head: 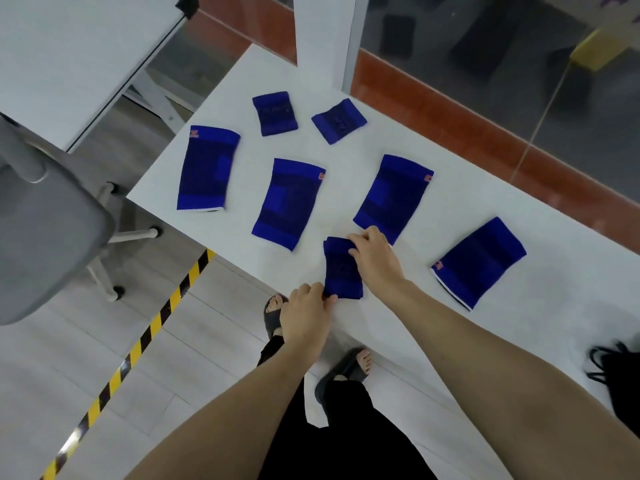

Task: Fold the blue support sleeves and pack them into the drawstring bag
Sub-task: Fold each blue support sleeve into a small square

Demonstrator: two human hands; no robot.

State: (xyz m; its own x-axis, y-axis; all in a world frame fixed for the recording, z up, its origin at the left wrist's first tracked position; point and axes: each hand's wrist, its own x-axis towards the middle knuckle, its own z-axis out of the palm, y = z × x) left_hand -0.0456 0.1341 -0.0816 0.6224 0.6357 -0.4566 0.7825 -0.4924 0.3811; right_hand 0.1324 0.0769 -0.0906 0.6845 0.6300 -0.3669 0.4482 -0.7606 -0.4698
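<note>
Several blue support sleeves lie on the white table (398, 323). A small dark blue sleeve (341, 268) lies near the front edge. My left hand (306, 315) pinches its near left corner. My right hand (375, 256) grips its far right corner. Large flat sleeves lie at the left (207, 168), the centre (289, 202), right of centre (393, 197) and the far right (479, 261). Two small sleeves (275, 113) (338, 121) sit at the back. A black drawstring bag (620, 379) shows partly at the right edge.
A grey office chair (45, 233) stands left of the table. A second white table (79, 57) is at the upper left. Yellow-black floor tape (138, 344) runs diagonally below. My feet in black sandals (346, 370) are under the table edge.
</note>
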